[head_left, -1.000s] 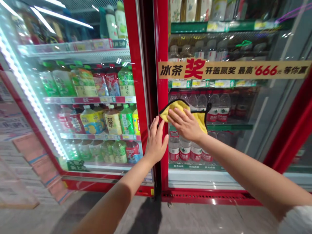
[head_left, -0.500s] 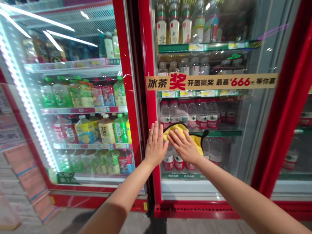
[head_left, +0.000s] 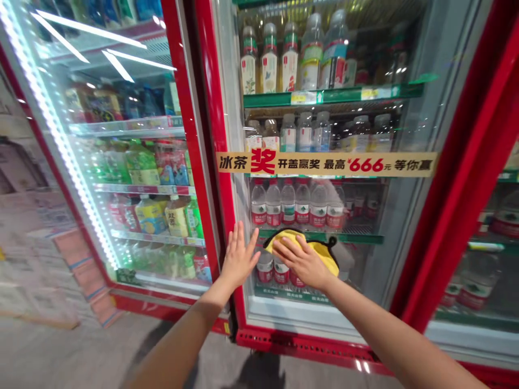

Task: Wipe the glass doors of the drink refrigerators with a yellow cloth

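My right hand lies with its fingers stretched over a yellow cloth with a black edge and holds it against the glass door of a red-framed drinks fridge. Part of the cloth is hidden under the palm. To its left, my left hand rests flat and open, fingers spread, at the left red door frame where it meets the glass. Water bottles with red labels stand in rows behind the glass. Above the hands a beige sticker strip with printed characters runs across the door.
A second lit fridge with coloured drink bottles stands on the left. Stacked cartons are beside it on the grey floor. At the right, a thick red frame separates another fridge section holding bottles.
The view has shifted, so the fridges sit lower and further left. Against the glass, my right hand and the cloth have slid rightward. My left hand stays at the frame, fingers wider apart.
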A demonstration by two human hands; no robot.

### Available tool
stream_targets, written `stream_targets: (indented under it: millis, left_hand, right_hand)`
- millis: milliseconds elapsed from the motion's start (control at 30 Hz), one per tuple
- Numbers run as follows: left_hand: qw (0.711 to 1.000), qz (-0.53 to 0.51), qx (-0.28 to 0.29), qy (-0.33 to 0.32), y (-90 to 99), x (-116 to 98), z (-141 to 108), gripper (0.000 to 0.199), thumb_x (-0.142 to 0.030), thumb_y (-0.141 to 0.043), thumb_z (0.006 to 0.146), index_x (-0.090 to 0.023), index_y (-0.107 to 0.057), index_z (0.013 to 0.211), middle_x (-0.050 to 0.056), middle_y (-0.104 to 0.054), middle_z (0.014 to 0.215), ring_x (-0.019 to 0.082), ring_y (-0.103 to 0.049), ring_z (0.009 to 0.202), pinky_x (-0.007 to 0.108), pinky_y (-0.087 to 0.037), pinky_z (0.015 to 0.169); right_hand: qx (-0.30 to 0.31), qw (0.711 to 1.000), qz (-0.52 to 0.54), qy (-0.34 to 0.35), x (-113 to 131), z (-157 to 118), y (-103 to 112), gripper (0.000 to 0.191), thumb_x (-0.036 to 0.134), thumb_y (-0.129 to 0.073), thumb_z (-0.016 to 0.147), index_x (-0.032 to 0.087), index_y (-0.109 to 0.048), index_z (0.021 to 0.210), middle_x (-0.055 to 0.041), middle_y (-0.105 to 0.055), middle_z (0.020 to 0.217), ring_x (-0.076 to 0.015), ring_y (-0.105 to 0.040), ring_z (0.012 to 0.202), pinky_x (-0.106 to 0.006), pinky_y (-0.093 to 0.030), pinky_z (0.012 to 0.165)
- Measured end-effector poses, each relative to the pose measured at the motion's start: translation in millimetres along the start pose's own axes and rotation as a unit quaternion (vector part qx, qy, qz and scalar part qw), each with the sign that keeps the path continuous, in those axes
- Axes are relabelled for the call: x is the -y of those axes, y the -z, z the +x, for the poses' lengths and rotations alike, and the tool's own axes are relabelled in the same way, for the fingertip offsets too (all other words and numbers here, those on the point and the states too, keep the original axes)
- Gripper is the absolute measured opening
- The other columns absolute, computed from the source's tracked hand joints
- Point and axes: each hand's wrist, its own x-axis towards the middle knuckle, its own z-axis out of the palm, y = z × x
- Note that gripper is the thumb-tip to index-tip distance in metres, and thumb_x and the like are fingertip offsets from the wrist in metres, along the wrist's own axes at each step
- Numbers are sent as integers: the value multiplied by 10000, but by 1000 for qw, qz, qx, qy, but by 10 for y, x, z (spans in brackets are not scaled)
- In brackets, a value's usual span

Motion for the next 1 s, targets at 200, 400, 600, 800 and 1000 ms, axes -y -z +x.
stream_targets:
  millis: [200,400,600,800,1000]
  left_hand:
    - [998,19,53,30,311,-554,425,973,-287,-673,932,-241,-21,1652,198,158,1692,412,63,1565,661,-226,1226]
    - [991,32,121,38,271,-980,811,1316,-401,-901,713,-266,15,1648,200,195,1683,453,158,1529,709,-230,1196]
    - [983,83,150,69,155,-1068,890,1414,-353,-975,592,-230,-48,1652,246,169,1666,473,162,1500,689,-251,1195]
    - [979,103,157,78,193,-1079,892,1319,-345,-958,625,-196,-137,1648,273,114,1668,471,110,1513,667,-264,1198]
    - [985,84,151,25,386,-1310,1069,1241,-435,-891,714,-191,-109,1646,253,85,1677,420,108,1548,717,-98,1211]
  right_hand:
    - [-17,997,13,-69,-595,-133,315,654,147,-470,978,258,-335,1609,-3,-376,1657,-242,-323,1529,-491,-126,1291]
    - [-19,994,17,-103,-597,-840,368,778,94,-457,941,268,-188,1650,-15,-387,1649,-262,-358,1514,-508,-103,1291]
    - [-22,996,45,-76,-975,-637,502,777,120,-446,971,300,-121,1653,9,-356,1662,-241,-344,1524,-496,-86,1296]
    - [-19,980,13,-197,-984,-1070,589,775,149,-480,978,336,-137,1647,5,-376,1653,-274,-326,1531,-534,-56,1292]
    - [53,993,6,-103,-1174,-1017,786,667,172,-454,996,351,-287,1616,69,-363,1657,-215,-335,1524,-481,-126,1296]
